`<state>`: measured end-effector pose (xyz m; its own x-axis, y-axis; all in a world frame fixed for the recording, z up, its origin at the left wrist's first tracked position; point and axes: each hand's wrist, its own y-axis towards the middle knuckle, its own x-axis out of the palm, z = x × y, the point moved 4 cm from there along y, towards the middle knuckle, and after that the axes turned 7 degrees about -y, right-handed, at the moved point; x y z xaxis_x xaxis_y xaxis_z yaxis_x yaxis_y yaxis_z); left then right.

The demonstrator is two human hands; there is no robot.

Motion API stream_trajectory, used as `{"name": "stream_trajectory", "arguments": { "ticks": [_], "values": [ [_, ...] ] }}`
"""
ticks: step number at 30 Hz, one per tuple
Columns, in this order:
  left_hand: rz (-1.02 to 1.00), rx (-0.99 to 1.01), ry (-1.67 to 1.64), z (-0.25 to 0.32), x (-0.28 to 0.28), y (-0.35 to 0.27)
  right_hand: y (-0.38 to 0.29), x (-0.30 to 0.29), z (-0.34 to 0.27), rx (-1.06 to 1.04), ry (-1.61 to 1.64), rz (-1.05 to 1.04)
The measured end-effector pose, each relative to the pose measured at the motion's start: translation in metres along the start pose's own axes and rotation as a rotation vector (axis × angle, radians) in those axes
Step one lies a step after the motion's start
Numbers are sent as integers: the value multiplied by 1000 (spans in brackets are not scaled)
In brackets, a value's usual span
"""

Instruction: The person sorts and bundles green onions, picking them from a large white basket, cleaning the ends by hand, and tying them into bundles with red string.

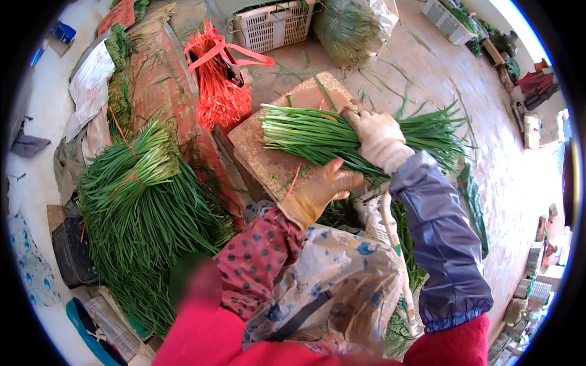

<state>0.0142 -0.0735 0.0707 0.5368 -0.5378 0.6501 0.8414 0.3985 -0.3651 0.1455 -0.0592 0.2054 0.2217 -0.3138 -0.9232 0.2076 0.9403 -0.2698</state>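
A loose bunch of green chives lies across a small board-topped stand, pale cut ends to the left and leaf tips past the right edge. My right hand, in a pale glove, clasps the bunch from above around its middle; its thumb is hard to make out. Just below the stems, my left hand hovers in a tan glove, fingers apart and holding nothing. A thin red tie strip shows on the board, and a similar bit pokes out above the stems. Whether they join underneath is hidden.
Tied chive bunches are piled at the left. A bundle of red tie strips hangs beyond the stand. A white plastic crate and a stuffed clear bag stand behind. Loose leaves litter the floor.
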Motion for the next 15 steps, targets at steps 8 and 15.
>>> {"name": "stream_trajectory", "arguments": {
  "ticks": [8,15],
  "values": [
    [-83,218,1459,41,-14,-4,67,143,-18,129,251,57],
    [122,432,2236,63,-70,102,70,129,-31,139,505,264]
  ]
}}
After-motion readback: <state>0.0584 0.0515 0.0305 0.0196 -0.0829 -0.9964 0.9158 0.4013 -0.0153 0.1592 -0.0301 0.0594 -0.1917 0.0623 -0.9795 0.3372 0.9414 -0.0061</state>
